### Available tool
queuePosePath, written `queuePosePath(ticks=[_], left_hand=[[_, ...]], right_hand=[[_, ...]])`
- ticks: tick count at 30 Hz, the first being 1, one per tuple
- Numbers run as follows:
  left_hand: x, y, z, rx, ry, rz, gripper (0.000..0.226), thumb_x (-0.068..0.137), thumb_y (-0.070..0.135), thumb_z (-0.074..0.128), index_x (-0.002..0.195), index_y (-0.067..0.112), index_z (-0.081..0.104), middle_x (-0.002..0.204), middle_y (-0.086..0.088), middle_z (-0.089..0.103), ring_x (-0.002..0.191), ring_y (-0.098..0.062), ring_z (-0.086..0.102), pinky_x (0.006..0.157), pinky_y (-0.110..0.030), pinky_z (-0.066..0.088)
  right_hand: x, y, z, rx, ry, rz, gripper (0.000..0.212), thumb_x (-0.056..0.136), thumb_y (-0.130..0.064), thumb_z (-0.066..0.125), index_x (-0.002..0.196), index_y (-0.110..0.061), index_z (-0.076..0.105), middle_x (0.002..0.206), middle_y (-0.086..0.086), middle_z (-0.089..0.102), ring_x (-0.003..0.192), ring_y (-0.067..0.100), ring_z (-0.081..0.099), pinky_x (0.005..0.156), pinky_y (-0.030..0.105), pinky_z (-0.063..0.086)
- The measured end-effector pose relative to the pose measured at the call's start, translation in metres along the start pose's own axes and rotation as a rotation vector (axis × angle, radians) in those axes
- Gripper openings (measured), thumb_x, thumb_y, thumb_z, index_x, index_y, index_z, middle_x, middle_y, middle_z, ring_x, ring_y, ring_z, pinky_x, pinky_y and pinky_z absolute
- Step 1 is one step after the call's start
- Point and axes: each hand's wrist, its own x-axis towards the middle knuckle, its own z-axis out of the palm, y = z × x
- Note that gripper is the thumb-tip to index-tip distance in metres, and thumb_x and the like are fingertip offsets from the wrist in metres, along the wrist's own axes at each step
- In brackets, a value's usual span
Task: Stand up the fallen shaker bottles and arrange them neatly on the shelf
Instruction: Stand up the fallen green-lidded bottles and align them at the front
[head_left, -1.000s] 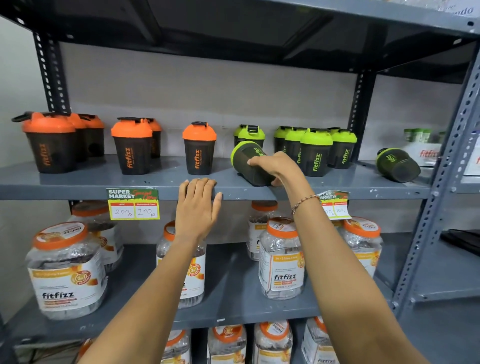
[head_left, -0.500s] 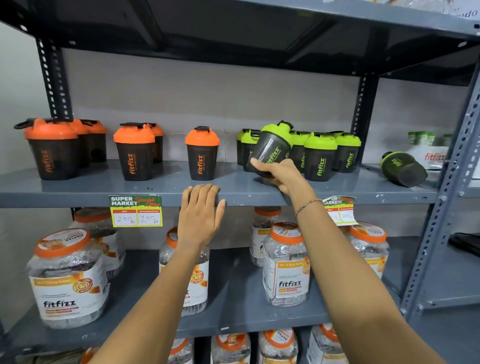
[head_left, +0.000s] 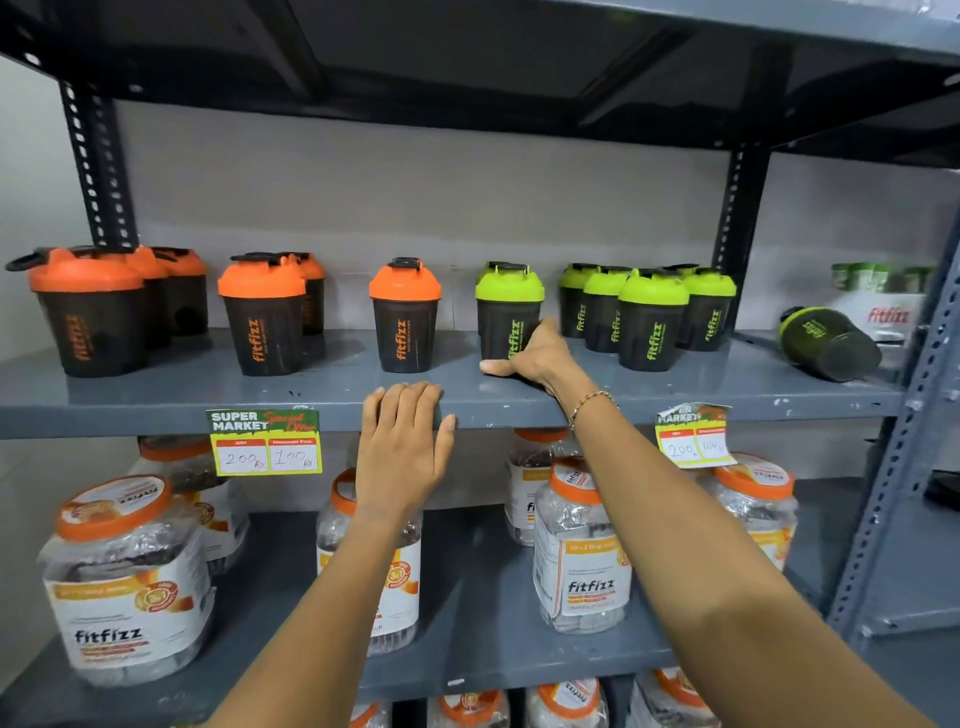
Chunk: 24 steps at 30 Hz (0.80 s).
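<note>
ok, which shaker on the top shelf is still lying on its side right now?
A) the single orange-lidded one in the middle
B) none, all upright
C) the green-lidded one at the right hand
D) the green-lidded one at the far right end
D: the far-right green-lidded shaker lies tipped over on the shelf, while the one at the right hand stands upright.

Green-lid shaker (head_left: 508, 312), lying on its side 1 s ago, now upright just R of the orange-lid shaker (head_left: 405, 317); my R hand (head_left: 535, 356) holds its base.
</note>
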Motion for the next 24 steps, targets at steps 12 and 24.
queuePosePath(ticks=[12,24], left_hand=[[0.002,0.033,-0.013,-0.152,0.016,-0.196,0.031,0.090,0.025,0.041,0.111,0.012,0.060,0.114,-0.005,0.060,0.119,-0.025,0.050,0.118,-0.040,0.012],[0.034,0.200,0.025,-0.171,-0.108,0.008,0.043,0.095,0.038,0.031,0.112,0.014,0.063,0.110,0.002,0.064,0.109,-0.019,0.057,0.114,-0.039,0.017]], right_hand=[[-0.027,0.024,-0.031,0.065,0.174,-0.208,0.064,0.079,-0.019,0.077,0.131,-0.003,0.044,0.130,0.014,0.057,0.120,0.026,0.055,0.096,0.028,0.042],[0.002,0.110,-0.228,-0.268,0.696,-0.163,0.023,0.087,-0.013,0.055,0.098,-0.003,0.073,0.114,0.018,0.067,0.108,0.036,0.060,0.088,0.036,0.050]])
